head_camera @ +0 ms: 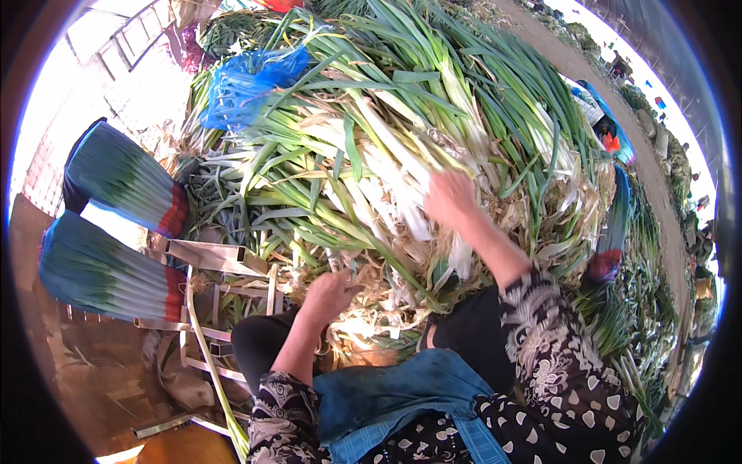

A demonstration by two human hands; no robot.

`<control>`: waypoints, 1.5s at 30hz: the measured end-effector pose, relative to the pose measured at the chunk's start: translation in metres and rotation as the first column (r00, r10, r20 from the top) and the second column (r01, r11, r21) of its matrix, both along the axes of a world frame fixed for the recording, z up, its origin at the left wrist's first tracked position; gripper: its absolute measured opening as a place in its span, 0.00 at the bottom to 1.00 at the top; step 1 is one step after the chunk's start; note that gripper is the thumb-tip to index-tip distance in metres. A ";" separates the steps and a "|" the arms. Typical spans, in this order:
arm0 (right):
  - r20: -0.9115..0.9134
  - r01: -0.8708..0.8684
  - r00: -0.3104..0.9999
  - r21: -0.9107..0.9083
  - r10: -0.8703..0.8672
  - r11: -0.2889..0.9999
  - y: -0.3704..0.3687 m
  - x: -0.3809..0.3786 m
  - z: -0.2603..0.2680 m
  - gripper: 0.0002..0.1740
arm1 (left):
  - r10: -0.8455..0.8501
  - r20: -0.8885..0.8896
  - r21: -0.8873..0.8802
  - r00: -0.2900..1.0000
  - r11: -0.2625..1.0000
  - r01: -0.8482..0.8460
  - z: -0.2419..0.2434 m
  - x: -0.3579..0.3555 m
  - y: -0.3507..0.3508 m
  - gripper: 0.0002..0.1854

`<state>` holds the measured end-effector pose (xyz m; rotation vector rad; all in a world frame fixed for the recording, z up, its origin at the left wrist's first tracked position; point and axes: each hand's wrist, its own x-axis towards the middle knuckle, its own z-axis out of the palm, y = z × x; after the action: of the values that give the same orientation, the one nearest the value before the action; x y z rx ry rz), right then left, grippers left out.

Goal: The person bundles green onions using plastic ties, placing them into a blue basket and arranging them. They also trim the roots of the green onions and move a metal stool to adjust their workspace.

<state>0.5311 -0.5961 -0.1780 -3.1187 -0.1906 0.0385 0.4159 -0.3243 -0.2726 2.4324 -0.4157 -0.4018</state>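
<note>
A heap of long green-and-white leeks [371, 116], or similar large onions, fills the space before me. My right hand [452, 200], blurred, is at the pale stalks in the middle of the heap; whether its fingers hold one is not clear. Lower and to the left, my left hand [330, 294] has its fingers partly curled above the near edge of the heap. A white stalk end [333, 259] shows just beyond its fingers, and I cannot tell if they touch. Dry peeled skins [377, 301] lie between my hands and knees.
Two bundles [124, 174] [113, 269] of leeks with red lower ends lie at the left, by a metal frame [217, 258]. A loose leek [208, 359] leans across that frame. Blue netting [249, 84] rests on the heap. Another bundle [611, 232] is at the right.
</note>
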 end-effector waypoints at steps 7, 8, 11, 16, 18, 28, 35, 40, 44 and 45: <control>0.148 0.114 0.976 0.280 -0.160 0.953 -0.013 -0.174 -0.029 0.15 | 0.175 -0.507 -0.770 0.844 0.349 -0.534 0.003 0.050 -0.052 0.28; 0.137 0.117 0.978 0.284 -0.161 0.952 -0.006 -0.192 -0.027 0.18 | 0.167 -0.549 -0.779 0.819 0.252 -0.574 0.007 0.056 -0.066 0.29; -0.019 0.219 0.974 0.308 -0.225 0.926 0.017 -0.239 -0.017 0.19 | 0.032 -0.648 -0.758 0.761 0.061 -0.649 0.011 0.056 -0.105 0.27; -0.290 0.184 0.957 0.526 -0.028 0.830 0.006 -0.249 -0.019 0.23 | -0.165 -0.756 -0.648 0.634 0.046 -0.761 -0.011 0.007 -0.134 0.16; -0.279 0.241 0.959 0.684 -0.059 0.689 -0.007 -0.229 -0.031 0.28 | -0.296 -0.732 -0.619 0.613 -0.085 -0.781 -0.020 -0.014 -0.134 0.15; 0.033 -0.021 0.999 0.891 -0.020 0.454 0.001 -0.218 -0.058 0.29 | -0.241 -0.717 -0.666 0.654 -0.041 -0.745 0.018 -0.045 -0.127 0.18; -0.045 -0.097 0.985 0.661 0.168 0.744 -0.001 -0.219 -0.052 0.21 | -0.377 -0.642 -0.552 0.667 -0.377 -0.744 0.038 -0.013 -0.134 0.15; 0.168 -0.147 0.986 0.864 -0.001 0.482 0.008 -0.301 -0.057 0.14 | -0.238 -0.711 -0.584 0.661 -0.325 -0.744 0.028 0.011 -0.140 0.17; -0.176 0.207 0.975 0.938 -0.135 0.278 0.003 -0.359 -0.036 0.14 | -0.193 -0.733 -0.596 0.652 -0.279 -0.753 0.021 0.014 -0.158 0.18; -0.187 0.221 0.968 0.952 -0.170 0.210 0.005 -0.370 -0.031 0.14 | -0.174 -0.731 -0.615 0.660 -0.252 -0.748 0.022 0.014 -0.159 0.18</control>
<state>0.1608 -0.5911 -0.2088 -1.7863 0.1621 -0.0192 0.4296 -0.4837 -0.2511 0.5058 0.3106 -0.3342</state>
